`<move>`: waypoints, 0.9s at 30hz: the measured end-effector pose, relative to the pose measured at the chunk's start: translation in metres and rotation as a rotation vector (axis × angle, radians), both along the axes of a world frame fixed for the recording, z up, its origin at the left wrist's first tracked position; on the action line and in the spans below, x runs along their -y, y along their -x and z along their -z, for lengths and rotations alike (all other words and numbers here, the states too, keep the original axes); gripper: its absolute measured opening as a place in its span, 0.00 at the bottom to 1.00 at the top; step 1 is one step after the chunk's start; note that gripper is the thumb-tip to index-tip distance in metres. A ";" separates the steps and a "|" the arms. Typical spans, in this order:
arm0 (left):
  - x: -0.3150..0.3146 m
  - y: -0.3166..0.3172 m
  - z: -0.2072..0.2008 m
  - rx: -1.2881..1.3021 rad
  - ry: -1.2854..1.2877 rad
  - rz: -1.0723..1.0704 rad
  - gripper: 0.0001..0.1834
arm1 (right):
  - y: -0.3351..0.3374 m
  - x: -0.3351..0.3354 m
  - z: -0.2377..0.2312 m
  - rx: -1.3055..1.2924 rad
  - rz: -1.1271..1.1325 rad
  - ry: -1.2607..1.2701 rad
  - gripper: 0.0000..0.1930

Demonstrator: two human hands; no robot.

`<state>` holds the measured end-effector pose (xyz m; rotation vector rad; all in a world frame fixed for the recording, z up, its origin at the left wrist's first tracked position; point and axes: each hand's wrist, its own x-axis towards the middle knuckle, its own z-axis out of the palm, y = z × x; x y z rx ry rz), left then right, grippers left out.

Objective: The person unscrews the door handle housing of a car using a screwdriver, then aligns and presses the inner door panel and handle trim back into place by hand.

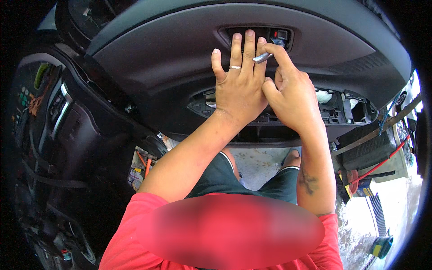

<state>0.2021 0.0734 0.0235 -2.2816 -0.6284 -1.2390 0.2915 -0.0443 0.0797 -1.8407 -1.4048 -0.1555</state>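
In front of me stands a dark car door panel. My left hand lies on it with fingers stretched and spread, the fingertips reaching into the handle recess. A ring sits on one of its fingers. Just beside it, my right hand is curled, its index finger hooked over a silver inner door handle that sticks out toward me. Its other fingers are partly hidden. A small red-marked piece shows at the recess's right end. Below the hands is an uncovered armrest opening with its frame exposed.
The dark car interior fills the left side, with a seat and trim. Orange-handled tools lie low at left. To the right are a black container, a red rod and small boxes on a pale floor.
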 end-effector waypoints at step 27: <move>-0.014 0.005 -0.014 -0.058 0.041 0.052 0.46 | 0.007 -0.005 -0.004 -0.069 -0.035 0.000 0.28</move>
